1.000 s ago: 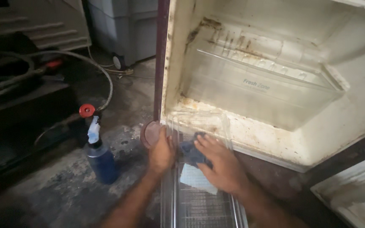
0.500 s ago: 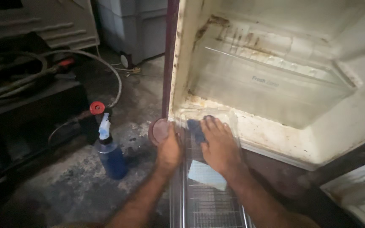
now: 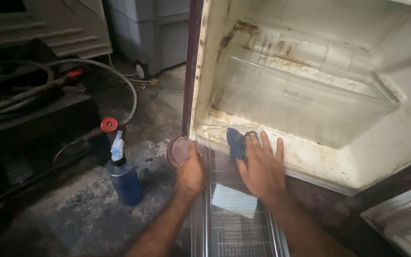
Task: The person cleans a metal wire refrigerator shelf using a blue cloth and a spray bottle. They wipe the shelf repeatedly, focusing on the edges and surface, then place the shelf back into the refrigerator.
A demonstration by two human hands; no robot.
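A clear plastic tray (image 3: 205, 223) with ribbed bottom lies in front of me, its far end against the open fridge. My left hand (image 3: 190, 174) grips the tray's left rim. My right hand (image 3: 261, 167) presses flat, fingers spread, on a dark blue cloth (image 3: 236, 143) at the tray's far right corner. A pale rectangular label (image 3: 234, 201) shows through the tray under my right wrist.
The dirty, stained fridge interior (image 3: 310, 157) holds a clear drawer (image 3: 305, 102). A blue spray bottle (image 3: 122, 173) with white nozzle stands on the concrete floor at left. A red-capped object (image 3: 109, 124), a grey hose (image 3: 120, 83) and dark equipment lie farther left.
My right hand has slid the cloth to the right and a little farther away across the tray's end, fingers spreading. The left hand has stayed on the rim.
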